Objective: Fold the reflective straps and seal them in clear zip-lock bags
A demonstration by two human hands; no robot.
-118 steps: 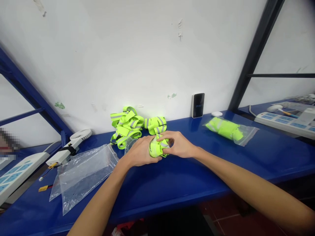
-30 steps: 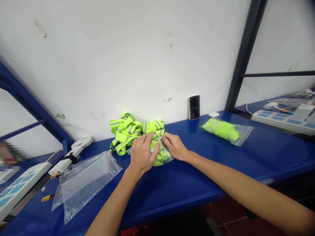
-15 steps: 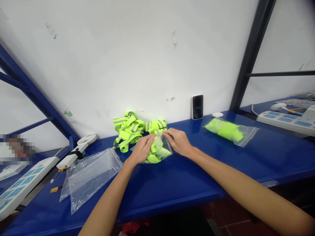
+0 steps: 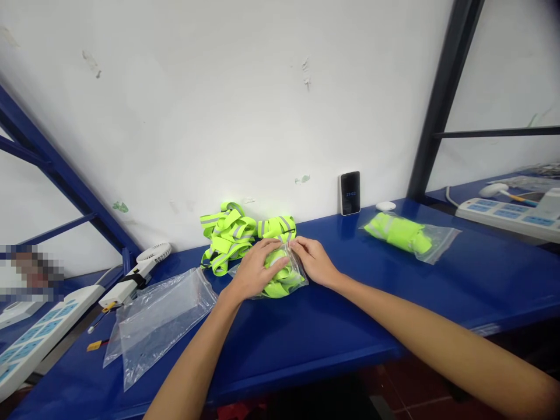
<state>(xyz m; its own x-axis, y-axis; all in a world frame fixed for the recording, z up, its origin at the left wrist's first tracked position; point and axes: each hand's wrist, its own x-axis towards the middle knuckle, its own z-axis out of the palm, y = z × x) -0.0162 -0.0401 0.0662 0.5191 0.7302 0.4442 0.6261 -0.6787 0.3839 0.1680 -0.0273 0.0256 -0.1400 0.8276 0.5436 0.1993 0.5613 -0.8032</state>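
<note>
A clear zip bag point(image 4: 301, 281) stuffed with a fluorescent yellow-green reflective strap point(image 4: 282, 287) lies on the blue table between my hands. My left hand point(image 4: 256, 269) curves over the bag's left side and top, its thumb laid across the plastic, gripping it. At the upper right edge, my right hand point(image 4: 315, 262) pinches the bag with thumb and fingers; its fingertips are partly hidden. Just behind is a loose heap of the same strapping point(image 4: 230, 233), with a smaller rolled bundle point(image 4: 276, 226) beside it.
Flat clear bags point(image 4: 161, 321) lie at left, near a small white fan point(image 4: 155, 252) and a power strip point(image 4: 44, 335). A filled bag point(image 4: 400, 233) rests at right. Against the wall stands a device with a clock display point(image 4: 350, 193), beside a white oval object point(image 4: 385, 206).
My left hand has moved from pinching the bag's top edge to spreading over its top, thumb across it. My right hand has shifted slightly down, still at the bag's edge.
</note>
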